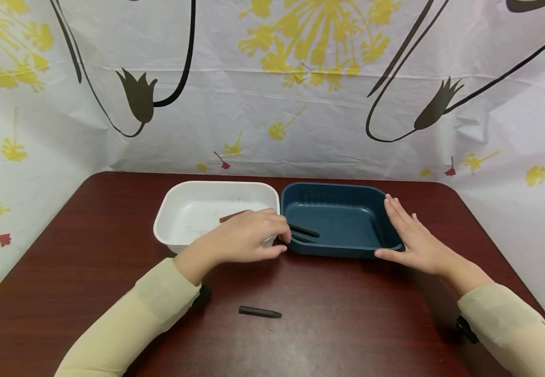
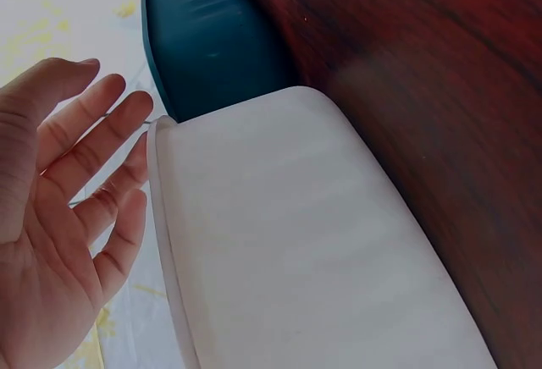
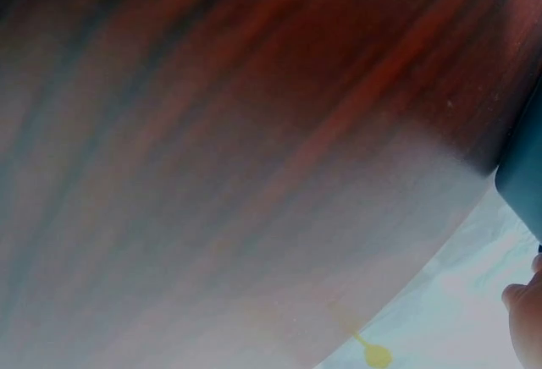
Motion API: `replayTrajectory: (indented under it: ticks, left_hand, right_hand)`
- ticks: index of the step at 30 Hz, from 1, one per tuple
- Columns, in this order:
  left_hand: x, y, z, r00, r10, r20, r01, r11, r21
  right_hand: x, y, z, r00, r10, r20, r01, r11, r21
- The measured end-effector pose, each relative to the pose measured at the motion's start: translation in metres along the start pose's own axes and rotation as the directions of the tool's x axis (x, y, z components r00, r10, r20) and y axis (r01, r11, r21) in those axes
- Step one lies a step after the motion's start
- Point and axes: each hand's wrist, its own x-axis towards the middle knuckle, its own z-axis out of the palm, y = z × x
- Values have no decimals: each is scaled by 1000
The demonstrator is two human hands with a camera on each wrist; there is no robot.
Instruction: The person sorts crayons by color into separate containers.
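A white tray (image 1: 178, 209) and a dark blue tray (image 1: 343, 191) stand side by side on the table. My left hand (image 1: 253, 238) hovers over the white tray's near right corner, fingertips by the blue tray's left rim. In the left wrist view this hand (image 2: 76, 183) is open with spread fingers and holds nothing. Two dark sticks (image 1: 304, 230) lie in the blue tray just beyond those fingertips. A brown stick (image 1: 233, 215) lies in the white tray. My right hand (image 1: 411, 235) rests flat with straight fingers against the blue tray's right rim. Another dark stick (image 1: 260, 312) lies on the table in front.
The table (image 1: 88, 251) is dark red-brown wood with rounded far corners. A white cloth with yellow and black flowers (image 1: 272, 89) hangs behind and on both sides. The right wrist view shows blurred tabletop (image 3: 254, 132) and a sliver of the blue tray (image 3: 527, 174).
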Motion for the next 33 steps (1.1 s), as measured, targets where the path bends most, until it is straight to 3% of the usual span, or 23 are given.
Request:
replayTrajectory:
  ticks: [24, 33]
  left_hand:
    - [-16, 10, 1, 999, 35, -8, -35, 999, 22]
    - [-25, 17, 0, 998, 51, 26, -51, 998, 25]
  right_hand:
    - [-1, 2, -1, 1000, 1, 3, -1, 1000, 15]
    - [0, 3, -1, 1000, 10, 7, -10, 1000, 20]
